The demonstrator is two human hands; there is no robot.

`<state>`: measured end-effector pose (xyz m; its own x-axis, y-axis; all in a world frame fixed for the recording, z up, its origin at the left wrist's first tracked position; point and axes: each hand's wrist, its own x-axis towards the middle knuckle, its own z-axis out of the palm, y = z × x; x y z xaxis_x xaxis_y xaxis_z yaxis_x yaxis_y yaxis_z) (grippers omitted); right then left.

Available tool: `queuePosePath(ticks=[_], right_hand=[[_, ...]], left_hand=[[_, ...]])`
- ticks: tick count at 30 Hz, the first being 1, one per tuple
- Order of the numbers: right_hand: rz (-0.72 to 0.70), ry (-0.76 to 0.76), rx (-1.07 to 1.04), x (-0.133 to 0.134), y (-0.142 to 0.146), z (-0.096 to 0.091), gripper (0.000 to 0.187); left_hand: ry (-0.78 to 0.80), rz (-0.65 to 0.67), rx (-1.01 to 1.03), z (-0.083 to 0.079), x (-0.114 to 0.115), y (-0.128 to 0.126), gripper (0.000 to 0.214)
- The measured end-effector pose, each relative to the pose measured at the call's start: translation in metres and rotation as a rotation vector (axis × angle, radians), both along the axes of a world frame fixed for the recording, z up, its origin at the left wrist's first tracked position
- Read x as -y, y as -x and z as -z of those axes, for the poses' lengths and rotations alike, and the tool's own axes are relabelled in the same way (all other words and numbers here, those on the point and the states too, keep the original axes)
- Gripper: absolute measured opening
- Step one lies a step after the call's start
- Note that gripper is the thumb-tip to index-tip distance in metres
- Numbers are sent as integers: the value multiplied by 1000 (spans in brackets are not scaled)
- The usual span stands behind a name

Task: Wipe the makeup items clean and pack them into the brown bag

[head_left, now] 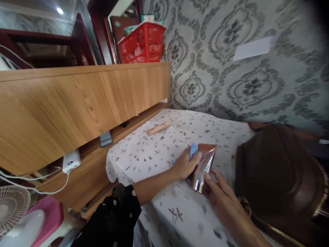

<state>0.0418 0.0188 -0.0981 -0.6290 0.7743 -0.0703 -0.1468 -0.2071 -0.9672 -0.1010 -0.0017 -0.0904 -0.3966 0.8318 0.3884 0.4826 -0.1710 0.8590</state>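
Cropped, covered.
White round-grilled fan (15, 207) cut by left edge; shiny copper flat-ended tube (207, 156) partly behind left hand (185, 165).

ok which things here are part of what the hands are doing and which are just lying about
In use, it seems:
- shiny tube, touched by left hand and right hand
- blue cloth-like piece, at the left fingers

Lying about:
- peach strip
- brown bag
- red basket
- fan
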Motion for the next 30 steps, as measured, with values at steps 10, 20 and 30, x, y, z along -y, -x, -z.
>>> queuePosePath(ticks=[10,20,30], right_hand=[[65,239,-136,-8,-7,-11,51],[69,358,-261,-8,-10,1,74],[106,-220,46,-11,-11,13,50]], left_hand=[[272,173,-421,-9,17,-15,49],[399,39,-783,-6,23,1,34],[34,-203,-370,-14,24,16,24]])
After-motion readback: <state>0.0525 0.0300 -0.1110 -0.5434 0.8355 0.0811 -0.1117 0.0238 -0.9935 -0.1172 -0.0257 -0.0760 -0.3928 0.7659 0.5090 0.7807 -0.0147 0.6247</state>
